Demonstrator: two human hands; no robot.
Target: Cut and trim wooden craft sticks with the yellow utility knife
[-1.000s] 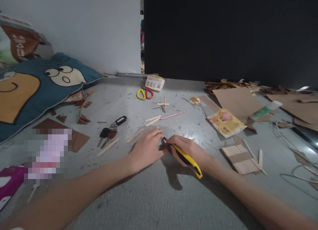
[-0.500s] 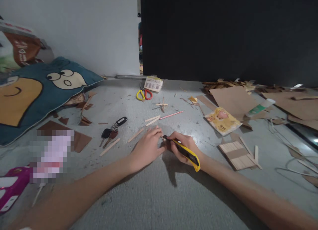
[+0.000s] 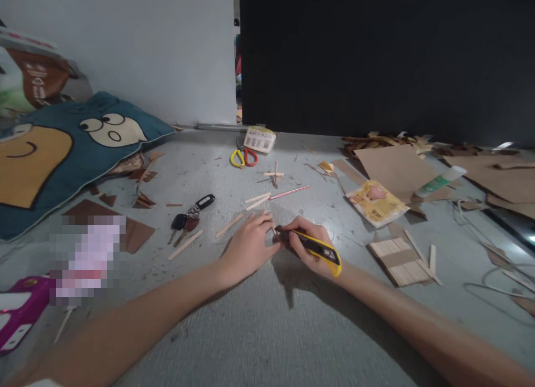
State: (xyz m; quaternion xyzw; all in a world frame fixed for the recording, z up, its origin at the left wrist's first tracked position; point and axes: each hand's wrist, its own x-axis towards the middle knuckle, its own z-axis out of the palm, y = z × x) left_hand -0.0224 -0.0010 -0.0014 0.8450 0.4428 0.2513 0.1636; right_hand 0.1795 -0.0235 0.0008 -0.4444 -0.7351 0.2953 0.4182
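Observation:
A yellow and black utility knife (image 3: 315, 246) lies in the grip of my right hand (image 3: 311, 239), its front end pointing left toward a wooden craft stick (image 3: 274, 229). My left hand (image 3: 251, 245) rests on the table with its fingers bent, holding that stick down; most of the stick is hidden by the fingers. Just beyond the hands are two loose craft sticks (image 3: 257, 201) and a pink striped pencil (image 3: 290, 192). Another craft stick (image 3: 228, 226) lies left of my left hand. Farther back sits a small piece made of crossed sticks (image 3: 275, 174).
Keys (image 3: 190, 220) and a blurred-out phone-like object (image 3: 90, 256) lie left, before a teal cushion (image 3: 121, 153). Scissors (image 3: 243, 157) are at the back. To the right are a yellow packet (image 3: 377, 202), a bundle of craft sticks (image 3: 397, 259), a glue stick (image 3: 441, 182), cardboard (image 3: 388, 164) and cables.
The utility knife's rear end has swung slightly up and to the right in my right hand. My left hand stays in place on the stick.

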